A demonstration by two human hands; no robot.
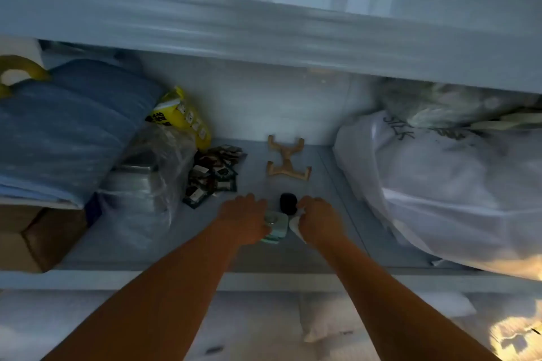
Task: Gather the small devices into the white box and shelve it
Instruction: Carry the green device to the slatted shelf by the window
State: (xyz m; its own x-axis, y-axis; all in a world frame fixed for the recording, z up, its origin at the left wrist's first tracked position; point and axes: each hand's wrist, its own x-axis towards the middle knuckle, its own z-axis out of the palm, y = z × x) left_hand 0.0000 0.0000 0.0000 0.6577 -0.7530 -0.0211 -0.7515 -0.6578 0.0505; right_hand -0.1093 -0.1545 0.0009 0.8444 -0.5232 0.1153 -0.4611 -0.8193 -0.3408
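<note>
Both my arms reach into the open shelf (293, 277). My left hand (243, 218) and my right hand (318, 218) face each other, fingers curled on the two sides of a small pale box (294, 226) resting on the shelf board. Its walls barely show in the dim light. Between my hands lie a black rounded device (288, 203) and a mint-green square device (277, 228). The green one touches my left fingers.
A wooden stand (287, 160) lies just behind the hands. Dark sachets (212, 176), a yellow bag (181, 116), a plastic-wrapped tin (140, 182) and blue folded bedding (67, 126) fill the left. A big white bag (454, 190) crowds the right. A cardboard box (35, 237) sits low left.
</note>
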